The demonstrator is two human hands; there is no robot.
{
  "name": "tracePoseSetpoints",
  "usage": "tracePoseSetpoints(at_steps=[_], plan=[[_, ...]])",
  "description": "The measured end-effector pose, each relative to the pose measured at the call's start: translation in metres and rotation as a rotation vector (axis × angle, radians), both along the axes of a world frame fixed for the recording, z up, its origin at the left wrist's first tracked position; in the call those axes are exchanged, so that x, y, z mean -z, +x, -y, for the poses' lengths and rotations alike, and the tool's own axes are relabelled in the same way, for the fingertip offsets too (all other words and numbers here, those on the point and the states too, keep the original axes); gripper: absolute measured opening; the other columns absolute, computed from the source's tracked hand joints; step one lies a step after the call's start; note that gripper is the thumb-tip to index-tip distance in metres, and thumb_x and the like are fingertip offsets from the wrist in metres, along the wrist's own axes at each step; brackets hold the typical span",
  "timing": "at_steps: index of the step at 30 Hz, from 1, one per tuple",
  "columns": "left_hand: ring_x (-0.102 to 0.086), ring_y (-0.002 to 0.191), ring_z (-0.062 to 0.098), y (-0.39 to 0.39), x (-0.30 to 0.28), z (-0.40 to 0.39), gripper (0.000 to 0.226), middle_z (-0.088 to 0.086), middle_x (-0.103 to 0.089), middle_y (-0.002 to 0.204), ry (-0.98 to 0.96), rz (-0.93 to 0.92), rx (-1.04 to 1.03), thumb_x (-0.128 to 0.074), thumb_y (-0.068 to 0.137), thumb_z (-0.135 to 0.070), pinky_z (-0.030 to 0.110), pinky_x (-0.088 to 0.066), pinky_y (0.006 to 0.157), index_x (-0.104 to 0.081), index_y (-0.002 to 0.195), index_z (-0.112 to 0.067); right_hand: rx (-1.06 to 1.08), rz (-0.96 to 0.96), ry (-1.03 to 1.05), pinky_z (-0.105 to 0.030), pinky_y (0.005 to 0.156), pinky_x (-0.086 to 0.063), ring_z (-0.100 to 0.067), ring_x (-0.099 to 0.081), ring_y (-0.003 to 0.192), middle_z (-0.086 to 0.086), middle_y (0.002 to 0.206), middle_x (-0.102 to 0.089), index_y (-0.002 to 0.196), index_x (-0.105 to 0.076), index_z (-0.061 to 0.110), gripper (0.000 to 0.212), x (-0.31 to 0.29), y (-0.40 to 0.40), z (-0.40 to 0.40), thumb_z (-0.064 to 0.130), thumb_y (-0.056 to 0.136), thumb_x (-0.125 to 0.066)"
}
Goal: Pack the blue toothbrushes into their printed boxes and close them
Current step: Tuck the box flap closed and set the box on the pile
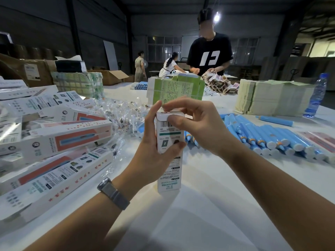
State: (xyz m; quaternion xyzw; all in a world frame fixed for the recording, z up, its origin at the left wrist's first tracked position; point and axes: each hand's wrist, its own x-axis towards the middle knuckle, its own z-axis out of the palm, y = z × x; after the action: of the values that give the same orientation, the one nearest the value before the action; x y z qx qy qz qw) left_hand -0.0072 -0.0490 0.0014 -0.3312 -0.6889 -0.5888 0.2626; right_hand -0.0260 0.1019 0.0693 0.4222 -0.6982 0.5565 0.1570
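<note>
While the left hand (154, 147) grips the upright box (169, 153) and the right hand (197, 124) pinches its top flap (169, 115), a crooked push could crease that flap instead of tucking it.

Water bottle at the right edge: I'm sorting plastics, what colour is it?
Blue-tinted clear plastic, blue cap: water bottle, head view.

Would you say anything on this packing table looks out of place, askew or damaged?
Nothing looks damaged. The finished white printed boxes on the left lie in a loose, crisscrossed heap, and crumpled clear plastic wrappers are strewn beside them. The blue toothbrushes on the right lie in a fairly tidy row.
</note>
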Motion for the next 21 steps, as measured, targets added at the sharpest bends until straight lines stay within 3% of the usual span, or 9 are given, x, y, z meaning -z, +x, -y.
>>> tracePoseSetpoints(at_steps=[3,6,10,13,15,17,21], plan=[[-0.070,0.098,0.015,-0.0001,-0.0005,-0.0013,0.099,-0.021,-0.066,0.114,-0.013,-0.002,0.010,-0.062,0.086,-0.004,0.021,-0.056,0.077,-0.011,0.136,-0.072,-0.003,0.007,-0.020,-0.054,0.088,-0.052,-0.018,-0.065,0.093,0.006,0.095,-0.069,0.091,-0.072,0.019,0.014,-0.0018,-0.0015,-0.0035,0.012,0.081,-0.069],[-0.068,0.103,0.014,0.0004,-0.0013,-0.0007,0.099,-0.021,-0.064,0.118,-0.032,-0.005,0.022,-0.062,0.087,-0.005,0.020,-0.055,0.079,-0.009,0.136,-0.073,-0.028,0.035,-0.045,-0.058,0.085,-0.051,-0.034,-0.063,0.093,0.006,0.093,-0.069,0.088,-0.073,0.017,0.012,-0.0008,-0.0022,-0.0059,0.011,0.079,-0.069],[-0.068,0.103,0.016,0.0014,-0.0015,0.0013,0.102,-0.019,-0.064,0.120,-0.063,0.001,0.047,-0.063,0.088,-0.005,0.024,-0.056,0.081,-0.005,0.138,-0.072,-0.007,0.004,-0.047,-0.047,0.079,-0.052,-0.042,-0.060,0.088,0.000,0.087,-0.069,0.080,-0.072,0.018,0.009,-0.0031,-0.0005,-0.0059,0.010,0.076,-0.070],[-0.068,0.104,0.015,0.0034,-0.0019,0.0016,0.104,-0.021,-0.064,0.119,-0.070,0.005,0.056,-0.064,0.088,-0.004,0.023,-0.055,0.081,-0.003,0.138,-0.072,0.065,-0.077,-0.055,-0.041,0.068,-0.055,-0.031,-0.064,0.077,-0.004,0.076,-0.069,0.074,-0.070,0.015,0.006,-0.0046,0.0009,-0.0024,0.009,0.075,-0.070],[-0.068,0.104,0.013,0.0039,-0.0010,0.0019,0.105,-0.024,-0.063,0.119,-0.077,-0.001,0.057,-0.064,0.087,-0.003,0.021,-0.055,0.080,-0.004,0.138,-0.072,0.079,-0.071,-0.060,-0.027,0.056,-0.048,-0.013,-0.058,0.061,0.007,0.066,-0.065,0.073,-0.069,0.015,0.006,-0.0054,0.0020,-0.0012,0.010,0.078,-0.070],[-0.067,0.104,0.012,0.0048,-0.0013,0.0015,0.105,-0.026,-0.062,0.119,-0.078,-0.004,0.060,-0.064,0.088,-0.003,0.020,-0.055,0.079,-0.004,0.137,-0.074,0.078,-0.072,-0.049,-0.020,0.055,-0.044,-0.005,-0.054,0.057,0.011,0.064,-0.064,0.073,-0.067,0.016,0.008,-0.0063,0.0020,-0.0022,0.011,0.079,-0.069],[-0.067,0.103,0.012,0.0059,-0.0020,0.0014,0.104,-0.030,-0.059,0.119,-0.080,-0.010,0.057,-0.064,0.088,-0.004,0.022,-0.056,0.079,-0.004,0.136,-0.074,0.065,-0.037,-0.046,-0.025,0.052,-0.043,-0.008,-0.052,0.057,0.005,0.064,-0.064,0.072,-0.067,0.013,0.006,-0.0068,0.0015,-0.0023,0.012,0.078,-0.068]])
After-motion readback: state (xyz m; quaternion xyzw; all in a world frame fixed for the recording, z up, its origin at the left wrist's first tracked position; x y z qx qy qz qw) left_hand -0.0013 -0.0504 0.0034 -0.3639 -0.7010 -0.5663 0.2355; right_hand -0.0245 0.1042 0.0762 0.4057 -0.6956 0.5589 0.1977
